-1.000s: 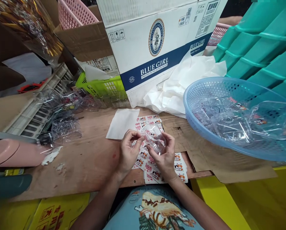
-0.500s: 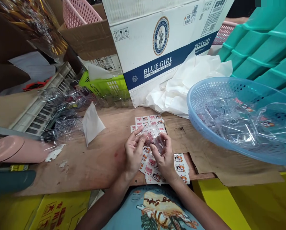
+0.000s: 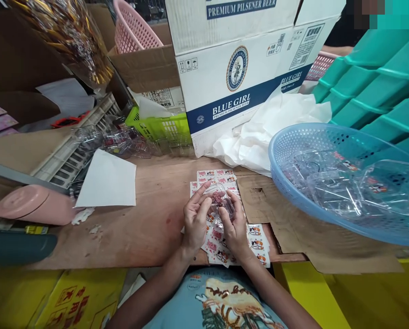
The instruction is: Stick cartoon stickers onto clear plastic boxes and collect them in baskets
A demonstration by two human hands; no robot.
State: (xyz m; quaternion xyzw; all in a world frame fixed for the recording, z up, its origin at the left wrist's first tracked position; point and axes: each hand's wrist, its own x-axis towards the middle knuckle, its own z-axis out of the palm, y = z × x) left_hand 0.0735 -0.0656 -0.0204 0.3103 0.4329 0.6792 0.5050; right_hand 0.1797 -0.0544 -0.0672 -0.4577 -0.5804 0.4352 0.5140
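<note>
A small clear plastic box point(image 3: 221, 193) with a reddish-pink patch on it is held between both hands, above sheets of cat stickers point(image 3: 221, 256). My left hand point(image 3: 196, 219) grips its left side, thumb and fingers closed on the edge. On the right side, my right hand point(image 3: 235, 224) has its thumb pressed on the near part and its fingers behind. More sticker sheets point(image 3: 257, 237) stick out beyond my right hand. Whether a sticker is between my fingertips is too small to tell.
On the right stands a blue basket point(image 3: 276, 160) of clear plastic boxes. Behind are crumpled white paper point(image 3: 255, 137), a beer carton point(image 3: 207, 64) and a green basket point(image 3: 156, 125). A white sheet point(image 3: 108, 180) and a pink bottle point(image 3: 36, 204) lie left; teal bins point(image 3: 372, 77) rise back right.
The clear box is tilted differently between my hands, its face now turned more upward. The white sheet at the left lies flatter and shows more of its surface. The view has shifted slightly.
</note>
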